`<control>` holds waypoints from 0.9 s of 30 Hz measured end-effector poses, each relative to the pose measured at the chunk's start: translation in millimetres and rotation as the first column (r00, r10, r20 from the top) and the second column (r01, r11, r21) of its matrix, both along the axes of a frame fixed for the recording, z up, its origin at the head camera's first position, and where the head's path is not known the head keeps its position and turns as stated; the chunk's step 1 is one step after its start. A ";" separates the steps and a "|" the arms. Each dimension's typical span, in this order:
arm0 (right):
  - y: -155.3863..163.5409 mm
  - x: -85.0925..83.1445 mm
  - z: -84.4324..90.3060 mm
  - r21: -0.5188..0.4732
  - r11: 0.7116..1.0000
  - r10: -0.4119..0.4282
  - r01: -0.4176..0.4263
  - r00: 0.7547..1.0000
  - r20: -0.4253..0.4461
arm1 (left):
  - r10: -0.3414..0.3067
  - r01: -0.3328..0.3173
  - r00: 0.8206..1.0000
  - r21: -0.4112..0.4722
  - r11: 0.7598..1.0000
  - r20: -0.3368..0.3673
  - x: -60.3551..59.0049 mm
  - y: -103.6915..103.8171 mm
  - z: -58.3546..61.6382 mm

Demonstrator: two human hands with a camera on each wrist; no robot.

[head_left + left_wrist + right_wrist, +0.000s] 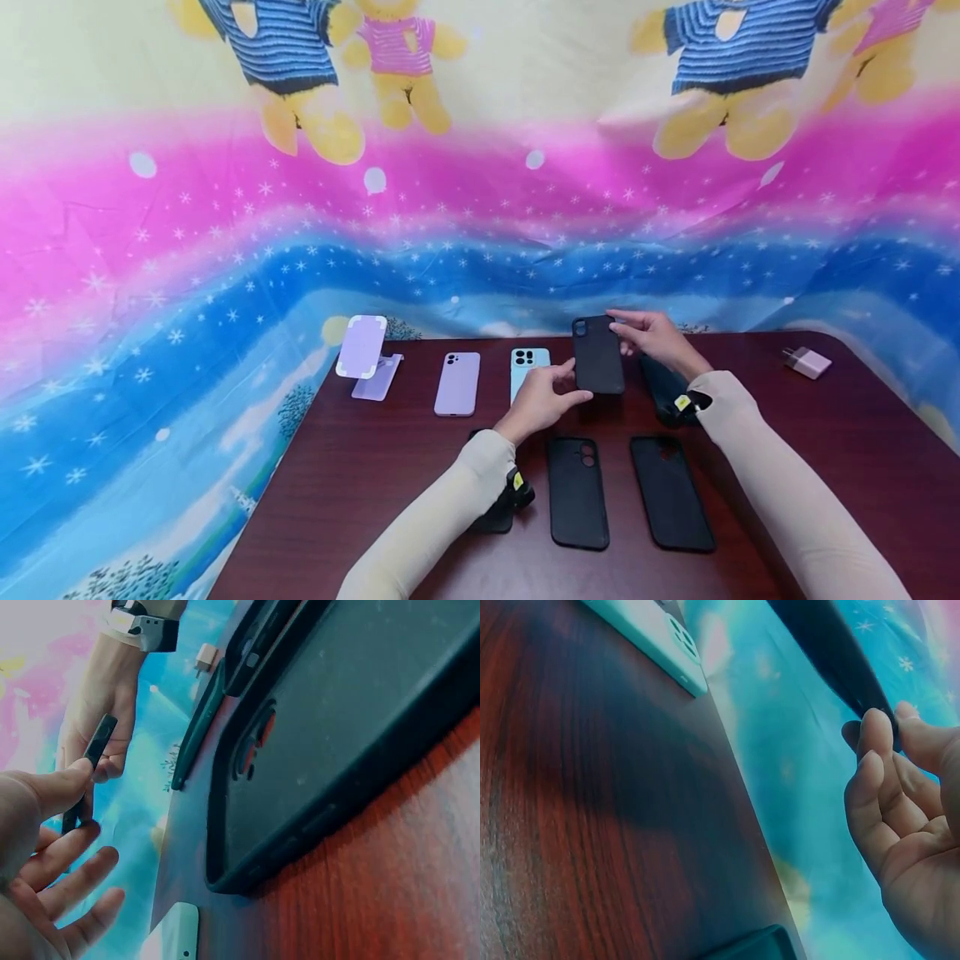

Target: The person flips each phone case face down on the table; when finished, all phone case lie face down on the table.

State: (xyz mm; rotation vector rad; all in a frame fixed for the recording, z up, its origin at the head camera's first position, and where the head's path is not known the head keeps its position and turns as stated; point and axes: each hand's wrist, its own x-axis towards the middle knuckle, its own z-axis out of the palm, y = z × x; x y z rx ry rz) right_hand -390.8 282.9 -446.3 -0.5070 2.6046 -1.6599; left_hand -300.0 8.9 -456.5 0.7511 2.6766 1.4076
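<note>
A black phone case (597, 354) is held upright above the dark wooden table (360, 492), between both hands. My left hand (573, 385) pinches its lower left edge, thumb on one face and fingers behind. My right hand (626, 333) pinches its upper right corner. In the left wrist view the case (90, 772) shows edge-on between my left thumb (52, 791) and the right hand (97, 720). The right wrist view has my right fingertips (877, 727) closed on the case's edge (832, 652).
Two black cases (576, 492) (670, 492) lie near the front, a third (495, 517) sits under my left wrist, and another (663, 387) under my right forearm. A purple case (457, 383), light blue case (528, 367), purple stand (362, 354) and white charger (806, 362) lie farther back.
</note>
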 end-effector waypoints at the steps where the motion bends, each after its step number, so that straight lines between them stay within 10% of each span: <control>1: 0.7 0.4 0.4 0.004 1.000 0.000 0.000 1.000 -0.001 | -0.005 0.004 1.000 -0.007 1.000 -0.012 0.0 0.7 0.1; 27: 7.0 2.9 -5.3 0.140 0.990 0.000 -0.013 0.996 0.087 | -0.013 0.001 0.999 -0.263 0.965 -0.045 -0.2 13.7 -11.8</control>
